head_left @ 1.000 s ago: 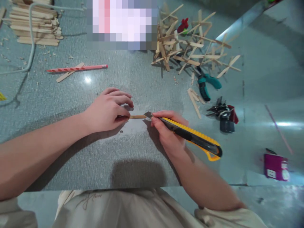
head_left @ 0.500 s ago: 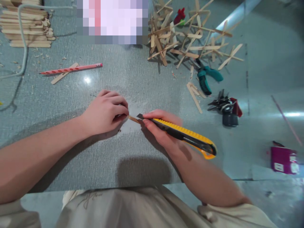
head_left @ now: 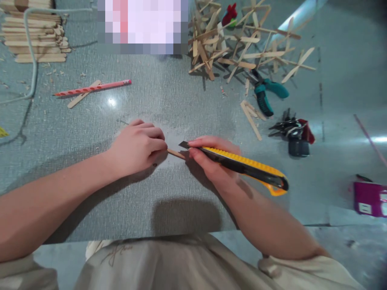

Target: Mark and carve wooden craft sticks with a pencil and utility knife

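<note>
My left hand point(head_left: 137, 147) is curled closed on a thin wooden stick point(head_left: 176, 153), pinning it to the grey mat point(head_left: 136, 193); only the stick's right end shows. My right hand point(head_left: 211, 161) grips a yellow and black utility knife point(head_left: 242, 165). The knife's blade tip lies just above the stick's free end, close to my left fingers.
A tangle of glued craft sticks point(head_left: 242, 48) lies at the back right, with teal-handled pliers point(head_left: 266, 96), loose sticks point(head_left: 250, 117) and a bunch of keys point(head_left: 292, 135) nearby. A pink pencil point(head_left: 93, 86) and stacked sticks point(head_left: 33, 40) are at the back left. A purple box point(head_left: 370, 199) sits far right.
The stick turned from level to slanting down to the right under my left fingers. The knife blade drew back a little from it and now rests beside its end.
</note>
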A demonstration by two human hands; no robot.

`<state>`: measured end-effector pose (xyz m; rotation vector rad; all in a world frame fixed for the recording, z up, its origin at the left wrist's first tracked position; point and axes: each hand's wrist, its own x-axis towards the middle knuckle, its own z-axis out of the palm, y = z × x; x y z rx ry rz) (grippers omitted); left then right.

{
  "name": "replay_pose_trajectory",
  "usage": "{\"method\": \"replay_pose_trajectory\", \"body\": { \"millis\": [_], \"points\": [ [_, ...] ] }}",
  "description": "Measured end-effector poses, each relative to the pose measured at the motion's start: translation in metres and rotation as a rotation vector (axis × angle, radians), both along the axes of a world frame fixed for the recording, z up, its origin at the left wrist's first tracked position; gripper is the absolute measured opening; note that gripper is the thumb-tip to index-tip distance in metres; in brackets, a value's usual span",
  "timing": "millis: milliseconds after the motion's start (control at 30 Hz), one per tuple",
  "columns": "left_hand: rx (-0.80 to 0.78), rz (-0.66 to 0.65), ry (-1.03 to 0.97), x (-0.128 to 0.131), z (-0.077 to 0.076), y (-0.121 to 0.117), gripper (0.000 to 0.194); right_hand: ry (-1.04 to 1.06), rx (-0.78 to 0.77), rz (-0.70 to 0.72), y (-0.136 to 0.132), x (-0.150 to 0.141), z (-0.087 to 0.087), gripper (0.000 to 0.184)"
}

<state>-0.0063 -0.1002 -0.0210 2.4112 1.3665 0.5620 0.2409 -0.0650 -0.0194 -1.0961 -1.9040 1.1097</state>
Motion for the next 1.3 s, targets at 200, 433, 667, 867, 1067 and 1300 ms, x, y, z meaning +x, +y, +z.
{"method": "replay_pose_trajectory", "body": {
  "millis": [200,433,667,867,1067,1300],
  "points": [
    [-0.036,-0.017,-0.044,-0.002,0.002,0.002,0.025,-0.015,0.075,0.114,0.005,-0.001,-0.007,0.013],
    [-0.055,-0.005,-0.052,-0.002,0.001,0.003,0.022,-0.022,0.116,0.16,0.007,-0.003,-0.004,0.009],
    [-0.099,0.033,-0.092,-0.003,0.003,0.004,0.022,-0.063,0.091,0.158,0.005,-0.003,0.003,0.012],
    [-0.114,0.035,-0.109,-0.004,0.003,0.005,0.023,-0.034,0.055,0.282,0.006,-0.008,0.001,0.011],
    [-0.135,0.052,-0.112,-0.003,0.003,0.005,0.023,-0.054,0.032,0.229,0.007,-0.009,0.002,0.009],
    [-0.124,0.065,-0.121,-0.002,0.004,0.004,0.022,-0.025,0.055,0.206,0.006,-0.007,0.003,0.015]
  ]
}}
